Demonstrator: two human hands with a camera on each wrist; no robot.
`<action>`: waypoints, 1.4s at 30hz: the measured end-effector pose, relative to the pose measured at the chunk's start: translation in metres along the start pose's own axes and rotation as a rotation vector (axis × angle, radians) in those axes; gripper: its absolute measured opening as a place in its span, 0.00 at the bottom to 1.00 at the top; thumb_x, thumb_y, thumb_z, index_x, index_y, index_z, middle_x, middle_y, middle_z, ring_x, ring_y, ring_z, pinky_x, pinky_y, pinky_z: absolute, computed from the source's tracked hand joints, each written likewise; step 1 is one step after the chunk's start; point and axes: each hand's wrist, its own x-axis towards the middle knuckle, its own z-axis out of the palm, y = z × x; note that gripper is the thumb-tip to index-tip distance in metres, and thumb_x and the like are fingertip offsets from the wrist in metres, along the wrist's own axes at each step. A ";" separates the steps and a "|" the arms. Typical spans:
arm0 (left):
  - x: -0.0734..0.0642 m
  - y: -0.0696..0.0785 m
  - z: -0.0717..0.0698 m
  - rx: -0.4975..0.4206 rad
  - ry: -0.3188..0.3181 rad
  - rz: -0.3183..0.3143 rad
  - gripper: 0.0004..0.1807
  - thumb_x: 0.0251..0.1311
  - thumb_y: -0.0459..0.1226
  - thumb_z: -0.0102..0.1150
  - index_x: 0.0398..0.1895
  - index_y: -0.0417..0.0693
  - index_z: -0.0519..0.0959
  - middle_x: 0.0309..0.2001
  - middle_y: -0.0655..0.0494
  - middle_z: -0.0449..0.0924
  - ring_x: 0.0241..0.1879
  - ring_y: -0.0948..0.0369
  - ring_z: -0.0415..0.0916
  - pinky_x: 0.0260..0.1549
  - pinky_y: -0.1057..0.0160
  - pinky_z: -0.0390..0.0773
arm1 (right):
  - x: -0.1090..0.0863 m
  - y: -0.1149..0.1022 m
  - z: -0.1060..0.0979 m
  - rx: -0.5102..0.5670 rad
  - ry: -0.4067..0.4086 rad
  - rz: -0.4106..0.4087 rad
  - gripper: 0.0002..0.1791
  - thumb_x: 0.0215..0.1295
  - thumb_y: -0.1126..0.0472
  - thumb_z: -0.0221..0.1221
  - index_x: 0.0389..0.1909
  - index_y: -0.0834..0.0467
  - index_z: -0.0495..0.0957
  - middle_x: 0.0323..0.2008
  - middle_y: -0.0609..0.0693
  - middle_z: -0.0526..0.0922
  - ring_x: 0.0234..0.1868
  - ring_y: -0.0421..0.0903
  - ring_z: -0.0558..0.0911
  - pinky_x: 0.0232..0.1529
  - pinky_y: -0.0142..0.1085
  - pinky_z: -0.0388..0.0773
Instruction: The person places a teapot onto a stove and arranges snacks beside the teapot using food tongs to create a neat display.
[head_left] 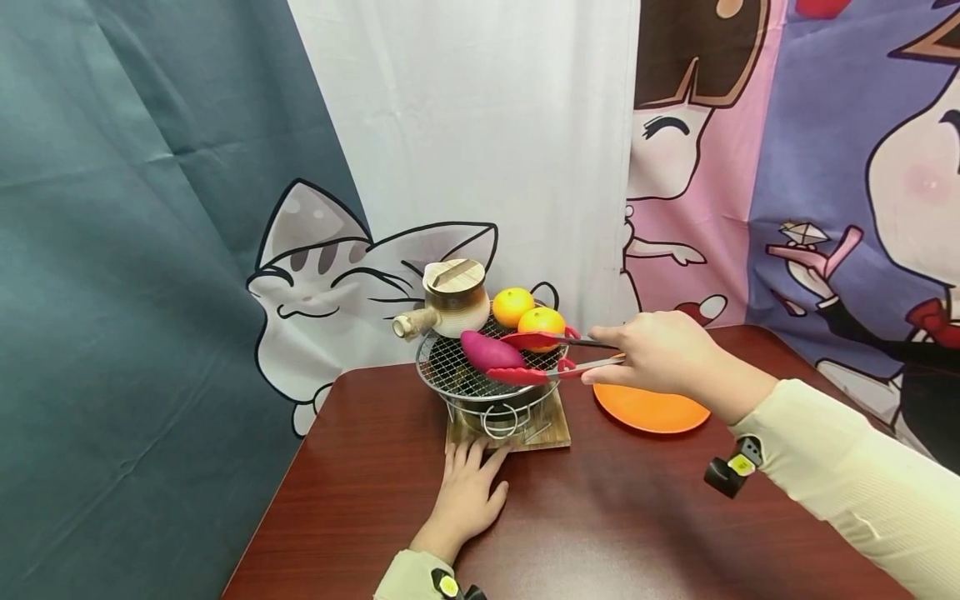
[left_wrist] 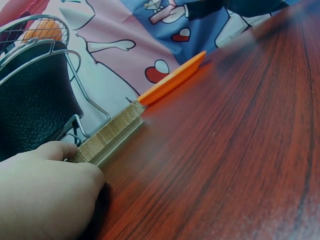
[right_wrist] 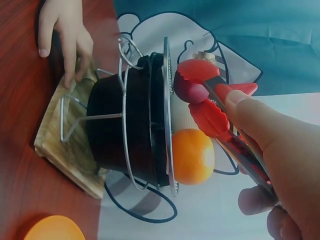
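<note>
My right hand (head_left: 663, 354) grips a pair of red-tipped tongs (head_left: 525, 377). Between the tong heads lies a purple sweet potato (head_left: 483, 350), over the wire mesh of a small round grill (head_left: 442, 367). Whether the sweet potato rests on the mesh or is lifted, I cannot tell. Two oranges (head_left: 513, 306) and a clay teapot (head_left: 457, 308) with a wooden lid sit at the back of the mesh. My left hand (head_left: 468, 492) lies with fingers spread, its fingertips on the front edge of the wooden board (head_left: 555, 421) under the grill.
An orange plate (head_left: 652, 408) lies on the table (head_left: 600, 508) to the right of the grill, below my right forearm. Metal wire legs and a ring handle (head_left: 501, 422) stick out at the grill's front. A printed curtain (head_left: 487, 125) hangs behind the table.
</note>
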 end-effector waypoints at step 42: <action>-0.001 -0.001 0.002 0.002 0.015 0.006 0.31 0.58 0.47 0.63 0.67 0.60 0.75 0.62 0.48 0.70 0.65 0.44 0.64 0.63 0.33 0.60 | 0.008 -0.007 -0.002 -0.017 -0.017 0.019 0.39 0.53 0.26 0.63 0.58 0.50 0.83 0.29 0.54 0.86 0.27 0.52 0.83 0.16 0.45 0.71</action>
